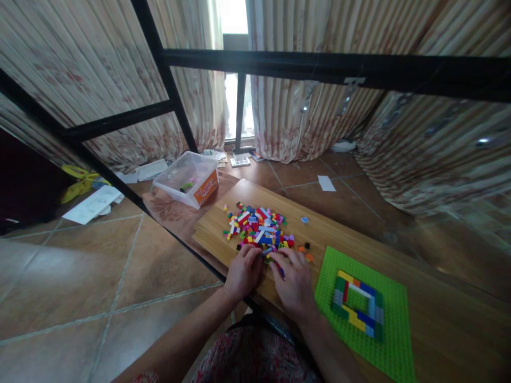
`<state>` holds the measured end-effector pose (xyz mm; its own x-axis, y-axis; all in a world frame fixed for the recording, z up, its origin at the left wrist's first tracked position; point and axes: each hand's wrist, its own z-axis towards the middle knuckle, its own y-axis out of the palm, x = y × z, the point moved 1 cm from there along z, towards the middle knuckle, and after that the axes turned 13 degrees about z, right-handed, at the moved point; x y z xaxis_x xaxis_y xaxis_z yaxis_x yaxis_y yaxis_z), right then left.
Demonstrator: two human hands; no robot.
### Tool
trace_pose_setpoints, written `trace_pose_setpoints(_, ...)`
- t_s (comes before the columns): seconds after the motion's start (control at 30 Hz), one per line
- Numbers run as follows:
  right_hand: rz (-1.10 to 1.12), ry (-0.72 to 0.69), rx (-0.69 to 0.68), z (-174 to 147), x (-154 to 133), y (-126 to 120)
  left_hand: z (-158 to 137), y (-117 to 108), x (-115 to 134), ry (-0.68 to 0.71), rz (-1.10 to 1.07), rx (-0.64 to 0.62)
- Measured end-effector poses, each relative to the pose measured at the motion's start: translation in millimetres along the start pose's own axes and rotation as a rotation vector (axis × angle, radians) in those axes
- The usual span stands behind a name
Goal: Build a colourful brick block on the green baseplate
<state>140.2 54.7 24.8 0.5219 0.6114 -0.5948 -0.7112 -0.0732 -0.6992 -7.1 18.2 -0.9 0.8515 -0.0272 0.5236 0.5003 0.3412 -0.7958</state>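
Left hand [244,271] at near edge of toy-brick pile [259,229]; forearm slanting up from lower left, back of hand upward, fingers bent and bunched together. Right hand [293,282] just beside it; forearm angled up and leftward from bottom edge, fingers curled downward, thumb side toward left hand. Fingertips of both close together over small pieces at pile's near edge. Grip on either side: cannot tell whether pinching a brick or only touching; contact too small and partly hidden.

Pile spread in mixed colours over left part of wood-grain tabletop [443,298], mostly beyond fingertips. To right of right hand, green studded baseplate [393,340], bearing four-sided brick ring [357,321], centre open. Lone light-blue brick [305,219] right of pile, near far edge. Past left end, clear plastic bin [208,188], orange-labelled, few pieces inside.
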Motion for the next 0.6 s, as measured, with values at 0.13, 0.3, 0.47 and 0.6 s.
trace_pose_setpoints(0.13,-0.067,-0.045,-0.101,3,0,6,-3,1,-3,0.013,-0.029,0.014)
trace_pose_setpoints(0.3,-0.131,-0.022,-0.058,0,14,4,-2,-5,-4,0.012,-0.128,0.012)
trace_pose_setpoints(0.47,-0.104,-0.021,0.024,-11,21,-3,0,-16,-4,-0.018,-0.218,0.039)
trace_pose_setpoints(0.6,-0.045,-0.010,0.112,-28,14,-10,11,-27,-19,-0.140,-0.141,0.148)
